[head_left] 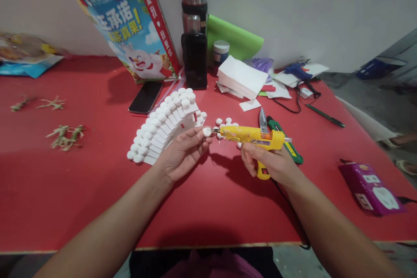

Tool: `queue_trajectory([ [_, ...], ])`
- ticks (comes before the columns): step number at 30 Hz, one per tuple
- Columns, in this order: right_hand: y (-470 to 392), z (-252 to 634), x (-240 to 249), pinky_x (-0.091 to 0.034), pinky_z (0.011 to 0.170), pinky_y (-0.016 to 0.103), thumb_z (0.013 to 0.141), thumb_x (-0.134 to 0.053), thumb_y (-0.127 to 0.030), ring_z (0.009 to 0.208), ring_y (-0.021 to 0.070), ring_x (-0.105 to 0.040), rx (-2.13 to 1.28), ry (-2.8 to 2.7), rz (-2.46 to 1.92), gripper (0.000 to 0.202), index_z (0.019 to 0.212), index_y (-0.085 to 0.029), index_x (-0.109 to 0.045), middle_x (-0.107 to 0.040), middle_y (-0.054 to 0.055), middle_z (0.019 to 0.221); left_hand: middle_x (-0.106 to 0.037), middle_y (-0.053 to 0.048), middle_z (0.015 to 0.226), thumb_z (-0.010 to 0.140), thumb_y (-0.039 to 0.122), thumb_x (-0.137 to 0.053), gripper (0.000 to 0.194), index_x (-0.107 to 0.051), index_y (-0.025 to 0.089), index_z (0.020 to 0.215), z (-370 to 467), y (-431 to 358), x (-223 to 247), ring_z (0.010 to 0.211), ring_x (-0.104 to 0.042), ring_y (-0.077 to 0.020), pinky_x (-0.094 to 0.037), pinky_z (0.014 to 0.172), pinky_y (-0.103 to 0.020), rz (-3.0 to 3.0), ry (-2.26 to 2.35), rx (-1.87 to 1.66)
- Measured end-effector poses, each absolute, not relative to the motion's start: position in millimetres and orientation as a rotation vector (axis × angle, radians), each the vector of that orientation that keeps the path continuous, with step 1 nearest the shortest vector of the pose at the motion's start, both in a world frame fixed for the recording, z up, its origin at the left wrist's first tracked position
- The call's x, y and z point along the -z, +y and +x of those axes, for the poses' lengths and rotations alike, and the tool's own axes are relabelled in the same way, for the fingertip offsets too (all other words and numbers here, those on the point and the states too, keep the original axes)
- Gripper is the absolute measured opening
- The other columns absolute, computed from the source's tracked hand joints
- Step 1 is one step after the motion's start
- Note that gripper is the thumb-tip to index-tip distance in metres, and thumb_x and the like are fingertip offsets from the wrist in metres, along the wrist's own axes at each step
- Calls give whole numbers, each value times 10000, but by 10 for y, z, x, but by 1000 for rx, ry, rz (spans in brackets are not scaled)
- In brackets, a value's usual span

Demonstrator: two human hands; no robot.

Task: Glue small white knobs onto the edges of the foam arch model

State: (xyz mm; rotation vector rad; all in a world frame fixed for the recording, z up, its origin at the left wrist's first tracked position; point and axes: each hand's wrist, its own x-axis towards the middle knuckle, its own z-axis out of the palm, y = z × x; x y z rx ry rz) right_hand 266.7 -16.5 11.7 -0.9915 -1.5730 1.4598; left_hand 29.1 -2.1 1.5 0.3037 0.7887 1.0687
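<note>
Left of the yellow hot-glue gun (pixel 241 134), a white fan-shaped stack (pixel 163 130) limits room; nearer than the gun, red tabletop (pixel 208 208) reaches its edge. The right hand (pixel 269 160) wraps the handle (pixel 263 171); the left hand (pixel 183 152), fingers curled, pinches a white disc (pixel 206 131) at the nozzle (pixel 215 130).

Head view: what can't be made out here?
In the head view:
Loose white pieces: partly hidden behind the yellow glue gun.
Its trigger: covered by the right hand.
Any glue on the nozzle: too small to tell.
Cord of purple box: cut off by right edge.
</note>
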Motion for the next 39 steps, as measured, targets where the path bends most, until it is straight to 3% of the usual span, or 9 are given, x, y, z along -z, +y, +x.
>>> queue_trajectory([
  [10, -170, 2671, -89, -428, 479, 295, 998, -657, -596, 426, 128, -547, -1504, -1532, -952, 562, 596, -209, -588, -575, -6, 503, -775, -66, 847, 878, -24, -755, 159, -757, 101, 976, 289, -13, -10, 768, -766, -117, -631, 739, -147, 323, 853, -1119],
  [17, -146, 2705, -100, -457, 450, 301, 938, -719, -614, 418, 141, -575, -1590, -1316, -890, 470, 721, -197, -694, -629, 3, 573, -786, -59, 839, 793, 129, -905, 146, -804, 133, 898, 265, -116, -111, 722, -724, -136, -617, 750, -225, 685, 973, -1187],
  [23, -109, 2697, -163, -428, 407, 264, 897, -780, -573, 432, 123, -562, -1560, -1178, -907, 442, 728, -176, -684, -622, -3, 592, -757, -44, 1107, 796, 76, -879, 273, -875, 260, 998, 53, -190, -253, 1009, -634, -186, -514, 952, -213, 1576, 1415, -1377],
  [31, -111, 2705, -192, -442, 435, 281, 893, -770, -602, 434, 130, -572, -1552, -1217, -920, 458, 744, -182, -663, -627, -2, 589, -691, -44, 897, 832, 122, -811, 287, -831, 246, 1090, -31, -110, -153, 790, -571, -203, -451, 742, -271, 1909, 1485, -1154],
  [34, -110, 2705, -197, -433, 427, 276, 890, -770, -606, 432, 130, -570, -1541, -1212, -915, 458, 746, -185, -663, -628, -6, 582, -699, -60, 919, 940, 198, -682, 213, -765, 197, 1137, -65, -107, -125, 778, -597, -213, -458, 727, -315, 2247, 1604, -963],
  [39, -109, 2699, -191, -446, 428, 268, 892, -778, -599, 421, 123, -576, -1529, -1215, -918, 474, 703, -175, -682, -629, -3, 577, -714, -85, 985, 1028, 242, -557, 161, -704, 177, 1026, -110, -90, -76, 800, -648, -224, -488, 733, -351, 2602, 1666, -774],
])
